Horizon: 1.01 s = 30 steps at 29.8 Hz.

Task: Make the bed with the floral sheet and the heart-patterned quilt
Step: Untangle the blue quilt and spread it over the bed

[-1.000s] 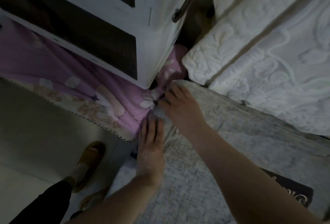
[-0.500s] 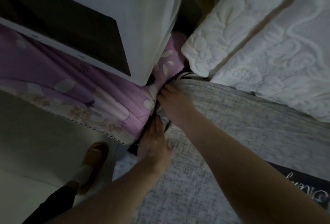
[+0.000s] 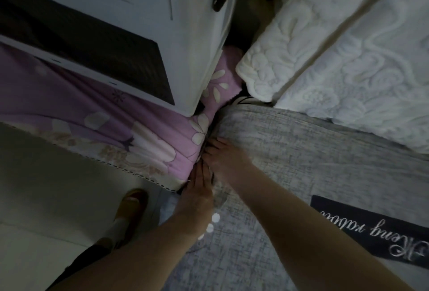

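Two flat, unclenched hands — left hand (image 3: 197,189), right hand (image 3: 224,162) — at one floral sheet (image 3: 148,128).

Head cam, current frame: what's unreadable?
All head view.
- Right hand fingertips: buried in the crease between floral sheet and mattress; grip unclear.
- Floral sheet's far part: hidden behind the white cabinet.
- Black label script: cut off by right edge.
- No heart-patterned quilt identifiable; frame dim.
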Available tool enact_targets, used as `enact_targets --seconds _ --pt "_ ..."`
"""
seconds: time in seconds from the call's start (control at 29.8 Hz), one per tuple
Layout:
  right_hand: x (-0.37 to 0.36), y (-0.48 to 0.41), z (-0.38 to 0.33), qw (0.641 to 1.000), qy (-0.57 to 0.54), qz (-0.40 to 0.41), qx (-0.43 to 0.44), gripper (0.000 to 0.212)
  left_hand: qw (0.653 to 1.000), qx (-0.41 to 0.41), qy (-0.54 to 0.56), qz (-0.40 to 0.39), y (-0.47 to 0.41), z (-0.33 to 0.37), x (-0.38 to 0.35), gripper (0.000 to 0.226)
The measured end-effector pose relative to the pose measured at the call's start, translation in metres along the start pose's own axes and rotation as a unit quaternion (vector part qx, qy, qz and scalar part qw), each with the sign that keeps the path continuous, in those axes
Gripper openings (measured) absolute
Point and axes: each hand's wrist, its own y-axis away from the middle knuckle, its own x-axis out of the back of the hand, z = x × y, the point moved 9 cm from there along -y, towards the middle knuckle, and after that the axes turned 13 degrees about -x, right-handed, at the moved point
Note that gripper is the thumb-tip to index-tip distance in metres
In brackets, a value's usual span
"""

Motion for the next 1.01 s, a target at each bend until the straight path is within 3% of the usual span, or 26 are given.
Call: enact_targets --seconds 0.1,0.23,0.34,0.4,0.47,0.57,0.67,0.84,0.94,1.01 --pt "0.021 -0.001 -0.010 0.998 -0.005 -0.033 -0.055 0.012 0.998 -0.036 -0.033 0.028 0.003 0.015 0.018 0.043" --pt "0.071 0.008 -0.026 0.992 -0.024 0.027 -0.120 0.021 0.977 -0.163 -0.051 0.129 0.027 0.018 0.076 0.048" --pt "0.093 0.022 -0.034 0.978 -0.024 0.083 -0.189 0.017 0.970 -0.180 -0.054 0.156 0.039 -0.009 0.112 0.047" --pt "0.084 0.029 -0.040 0.973 -0.013 0.062 -0.224 0.005 0.967 -0.179 -0.074 0.164 0.037 -0.027 0.124 0.038" --pt "0.067 0.036 -0.050 0.963 -0.014 0.005 -0.268 0.013 0.969 -0.190 -0.104 0.122 0.032 -0.039 0.126 0.027" --pt "0.048 0.039 -0.056 0.937 -0.036 -0.040 -0.345 0.022 0.972 -0.199 -0.120 0.018 0.016 -0.053 0.108 0.045" --pt "0.037 0.035 -0.053 0.917 -0.041 -0.043 -0.394 0.023 0.962 -0.231 -0.148 -0.006 -0.001 -0.054 0.102 0.045" --pt "0.028 0.053 -0.057 0.916 -0.109 0.008 -0.386 0.016 0.937 -0.310 -0.159 0.001 0.002 -0.044 0.103 0.024" --pt "0.025 0.057 -0.084 0.933 -0.114 0.022 -0.340 0.018 0.924 -0.347 -0.153 -0.045 0.033 -0.058 0.080 0.020" --pt "0.026 0.057 -0.104 0.937 -0.122 0.028 -0.327 0.008 0.910 -0.369 -0.169 -0.086 0.058 -0.076 0.070 0.022"
